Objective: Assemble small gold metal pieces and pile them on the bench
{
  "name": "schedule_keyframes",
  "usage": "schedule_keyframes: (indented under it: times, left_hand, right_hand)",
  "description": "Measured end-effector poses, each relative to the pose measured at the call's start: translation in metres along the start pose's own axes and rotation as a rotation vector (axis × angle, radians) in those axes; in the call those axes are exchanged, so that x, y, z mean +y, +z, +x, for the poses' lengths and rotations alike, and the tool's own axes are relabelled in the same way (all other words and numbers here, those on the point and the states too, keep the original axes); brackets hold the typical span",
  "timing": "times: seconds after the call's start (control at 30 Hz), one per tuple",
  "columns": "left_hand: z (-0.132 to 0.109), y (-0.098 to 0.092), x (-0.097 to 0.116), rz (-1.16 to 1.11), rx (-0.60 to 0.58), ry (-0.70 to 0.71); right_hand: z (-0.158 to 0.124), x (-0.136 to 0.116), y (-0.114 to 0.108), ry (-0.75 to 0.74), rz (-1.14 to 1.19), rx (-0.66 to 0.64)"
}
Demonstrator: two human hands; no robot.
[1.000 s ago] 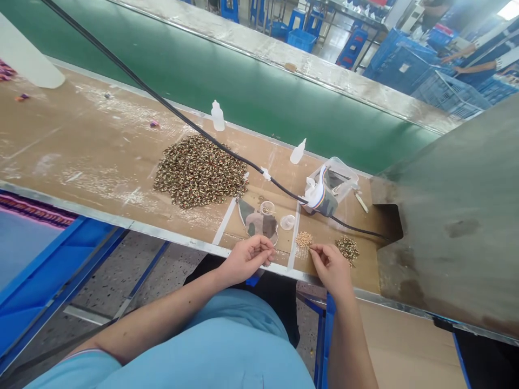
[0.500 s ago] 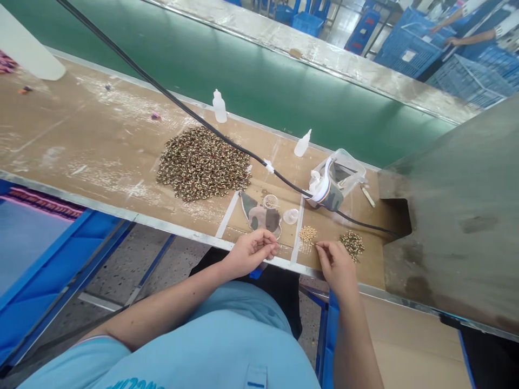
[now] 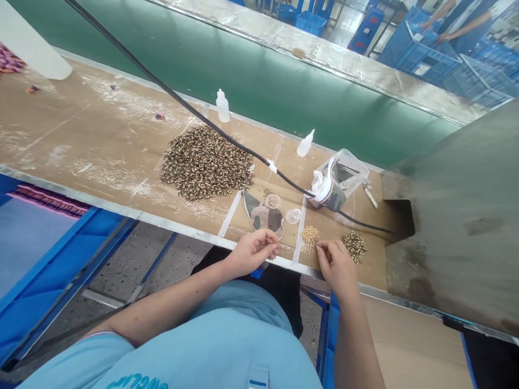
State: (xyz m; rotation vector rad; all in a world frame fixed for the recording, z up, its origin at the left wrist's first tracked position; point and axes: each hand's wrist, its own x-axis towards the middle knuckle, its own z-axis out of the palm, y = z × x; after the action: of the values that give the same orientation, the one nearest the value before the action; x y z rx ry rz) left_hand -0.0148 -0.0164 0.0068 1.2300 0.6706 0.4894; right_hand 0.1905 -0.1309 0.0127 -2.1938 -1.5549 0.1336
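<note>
My left hand is closed in a pinch over the bench's front edge, just below a camouflage cloth piece; whatever its fingers hold is too small to name. My right hand is also pinched, its fingertips at the lower right of a little heap of tan beads. I cannot make out what is between them. A small pile of dark-and-cream ring-like pieces lies beyond that hand, to its right. Near the cloth are a small clear round dish and a clear lid-like disc.
A large heap of similar ring-like pieces covers the bench's middle. A black cable crosses above the bench. Two white squeeze bottles stand at the back. A clear plastic box holds cloth. A grey metal panel bounds the right side.
Both hands keep nearly the same pinched poses and places. The view has shifted slightly, so the bench things appear a little further right. A person's arms in the background have moved.
</note>
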Motion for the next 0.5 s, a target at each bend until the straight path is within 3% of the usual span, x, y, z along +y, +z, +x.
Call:
schedule_keyframes:
  times: [0.5]
  left_hand:
    - [-0.0005,0.0000,0.0066,0.034,-0.003,-0.004]
  right_hand:
    - [-0.0039,-0.0047,0.0027,-0.027,0.030,0.027]
